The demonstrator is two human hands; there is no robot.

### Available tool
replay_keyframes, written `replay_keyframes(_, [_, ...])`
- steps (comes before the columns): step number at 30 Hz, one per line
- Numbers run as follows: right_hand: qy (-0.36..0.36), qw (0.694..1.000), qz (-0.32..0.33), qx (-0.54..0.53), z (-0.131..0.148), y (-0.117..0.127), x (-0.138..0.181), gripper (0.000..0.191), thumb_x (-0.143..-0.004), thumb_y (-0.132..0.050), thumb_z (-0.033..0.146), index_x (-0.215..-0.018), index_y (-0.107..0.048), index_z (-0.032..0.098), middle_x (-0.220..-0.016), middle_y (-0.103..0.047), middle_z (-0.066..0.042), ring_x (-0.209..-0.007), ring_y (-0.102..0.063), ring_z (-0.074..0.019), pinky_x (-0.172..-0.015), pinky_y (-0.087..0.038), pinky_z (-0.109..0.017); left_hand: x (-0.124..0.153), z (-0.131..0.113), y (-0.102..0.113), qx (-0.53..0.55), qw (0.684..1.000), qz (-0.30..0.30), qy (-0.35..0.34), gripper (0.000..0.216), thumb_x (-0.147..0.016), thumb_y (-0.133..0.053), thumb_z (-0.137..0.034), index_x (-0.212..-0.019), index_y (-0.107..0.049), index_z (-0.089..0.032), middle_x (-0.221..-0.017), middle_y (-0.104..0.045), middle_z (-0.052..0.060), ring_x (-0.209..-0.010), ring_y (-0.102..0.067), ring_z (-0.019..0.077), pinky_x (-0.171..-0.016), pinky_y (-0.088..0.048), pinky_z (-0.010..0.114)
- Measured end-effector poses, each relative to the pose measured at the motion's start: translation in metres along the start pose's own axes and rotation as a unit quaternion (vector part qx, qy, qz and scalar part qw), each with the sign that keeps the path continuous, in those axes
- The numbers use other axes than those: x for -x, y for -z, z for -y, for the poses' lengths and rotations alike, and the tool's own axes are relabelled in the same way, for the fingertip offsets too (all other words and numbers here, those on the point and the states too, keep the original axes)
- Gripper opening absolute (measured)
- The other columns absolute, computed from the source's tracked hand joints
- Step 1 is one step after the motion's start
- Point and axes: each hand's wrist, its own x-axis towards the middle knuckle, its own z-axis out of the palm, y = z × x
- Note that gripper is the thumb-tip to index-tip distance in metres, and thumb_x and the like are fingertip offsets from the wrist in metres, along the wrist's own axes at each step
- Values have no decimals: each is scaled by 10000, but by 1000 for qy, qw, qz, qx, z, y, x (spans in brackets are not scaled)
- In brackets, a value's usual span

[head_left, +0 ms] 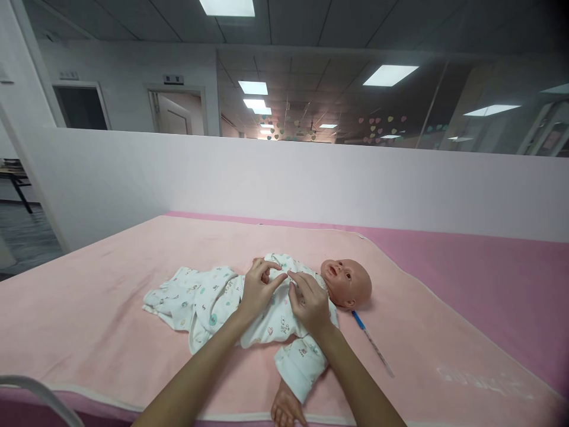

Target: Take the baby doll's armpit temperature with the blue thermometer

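A baby doll (349, 283) lies on its back, its head to the right, in a white patterned outfit (217, 296). Over the doll's chest, my left hand (260, 287) has its thumb and index finger apart, the other fingers curled. Close to its thumb tip is the index fingertip of my right hand (311, 301), whose fingers are bent, with a gap between thumb and index. Nothing shows between the fingers of either hand. The cloth right under the fingertips is partly hidden. One doll hand (287, 406) sticks out of its sleeve near the front edge.
Beside the doll's head lies a thin clear stick with a blue end (372, 344), like a thermometer. A pink blanket (111, 284) covers the padded surface, with darker pink (502, 279) at right. A low white wall (288, 184) stands behind. A grey curved tube (40, 391) is at front left.
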Motion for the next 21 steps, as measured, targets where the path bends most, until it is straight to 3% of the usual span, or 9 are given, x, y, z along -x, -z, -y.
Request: replay_keyframes(21, [4,1000,1,4,0,0,0,194,-772,-525,92,-935,-576,185,-800,-632,-33,-746,-578,-132,-653,-469,-240,2,0,0,-4,1000,10,-14,155,-745,-618,-341,-788,-572,-200,-723,-414,-21,-535,-335,85,-502,-313,218])
